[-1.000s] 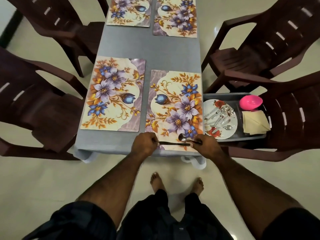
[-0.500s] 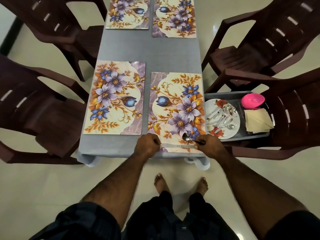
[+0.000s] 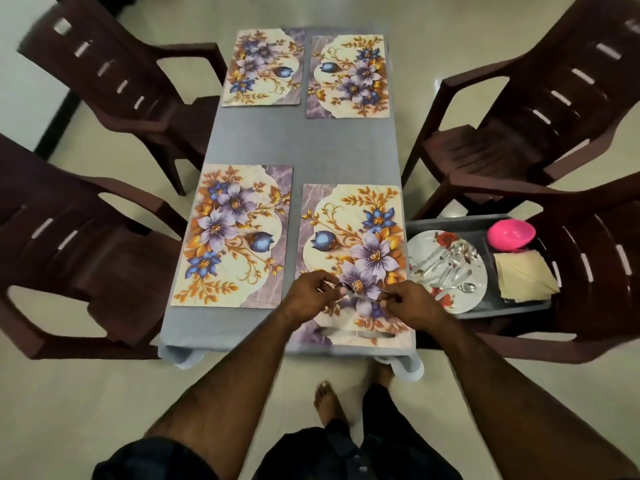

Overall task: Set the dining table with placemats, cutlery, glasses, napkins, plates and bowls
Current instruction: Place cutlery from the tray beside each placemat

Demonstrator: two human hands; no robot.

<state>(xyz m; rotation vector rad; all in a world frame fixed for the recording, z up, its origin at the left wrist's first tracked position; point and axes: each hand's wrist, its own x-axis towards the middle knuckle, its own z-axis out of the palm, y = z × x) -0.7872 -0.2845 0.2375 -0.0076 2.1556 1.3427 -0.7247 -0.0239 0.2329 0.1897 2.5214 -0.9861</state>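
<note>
Over the near-right placemat (image 3: 353, 258), both of your hands have come up off the bench edge and now hover above the flower print. A second ago they were low at the mat's near border, with a knife stretched between them; that knife (image 3: 356, 333) now lies on its own along the near edge of the mat, handle to the left as far as the blur lets you tell. So one piece of this setting is down.

Your left hand (image 3: 310, 294) and right hand (image 3: 412, 303) are each curled, their grips narrow, pinching the ends of the remaining cutlery (image 3: 360, 295) between them. It looks like a spoon and perhaps a fork; the pieces overlap and you cannot tell them apart for sure. They are held just above the mat, not resting on it.

That puts you early in the job. All four placemats are laid on the grey bench (image 3: 301, 140), but the other three carry nothing. The supplies sit in the tray (image 3: 485, 221) on the chair to your right: a plate (image 3: 467, 303) heaped with more cutlery, a pink bowl (image 3: 512, 234) and a stack of napkins (image 3: 524, 277). No glasses are visible.

Next you probably separate the held pieces and lay them by the knife.
</note>
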